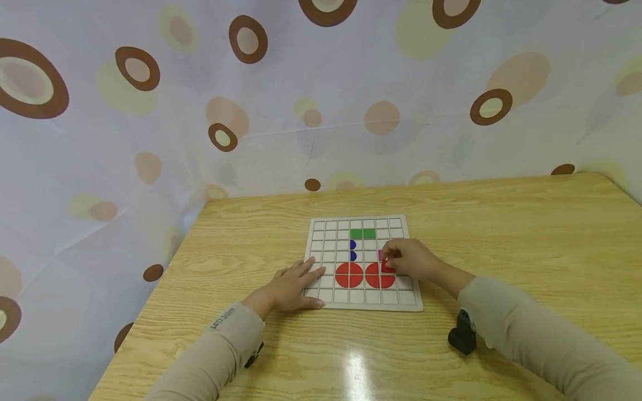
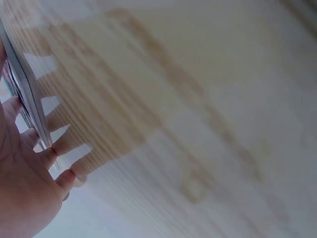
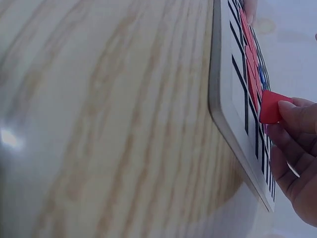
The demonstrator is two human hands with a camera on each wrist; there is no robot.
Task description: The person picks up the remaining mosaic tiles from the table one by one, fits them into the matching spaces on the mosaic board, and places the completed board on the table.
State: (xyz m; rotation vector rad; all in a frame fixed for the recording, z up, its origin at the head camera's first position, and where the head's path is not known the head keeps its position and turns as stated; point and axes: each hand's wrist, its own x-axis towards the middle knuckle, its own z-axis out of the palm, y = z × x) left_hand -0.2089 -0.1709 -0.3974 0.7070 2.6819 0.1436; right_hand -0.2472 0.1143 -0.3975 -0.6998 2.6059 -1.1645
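Partly obscured: a magenta piece point(image 1: 379, 255) shows only as a sliver behind the right fingers, so its full shape cannot be determined. The far-right part of the right-hand red disc point(image 1: 373, 269) is covered by the right fingers and what they hold. The left wrist view catches the grid board point(image 1: 341, 298) nearly edge-on, its face mostly out of sight. Of the black device point(image 1: 254, 355) at the left sleeve point(image 1: 228, 337), only a corner protrudes; both sleeves run out of view on the near side.

The right hand point(image 1: 412, 259) reaches in from the right with curled fingers, pinching a red piece point(image 3: 272, 106) between thumb and fingers. This piece has straight edges, sits tilted and is over the right disc's far-right section; whether it touches the board cannot be told. The left hand point(image 1: 291, 288) is extended, fingers spread and thumb apart, resting on the board's left edge and grasping nothing. The held piece is well apart from it, to the right.

The board lies on the wooden table point(image 1: 526, 234). Its squares carry two green pieces point(image 1: 363, 234) side by side in the far part, two blue half-rounds point(image 1: 353, 250) one nearer than the other, and, nearest, a left red disc point(image 1: 349, 275) beside the right one.
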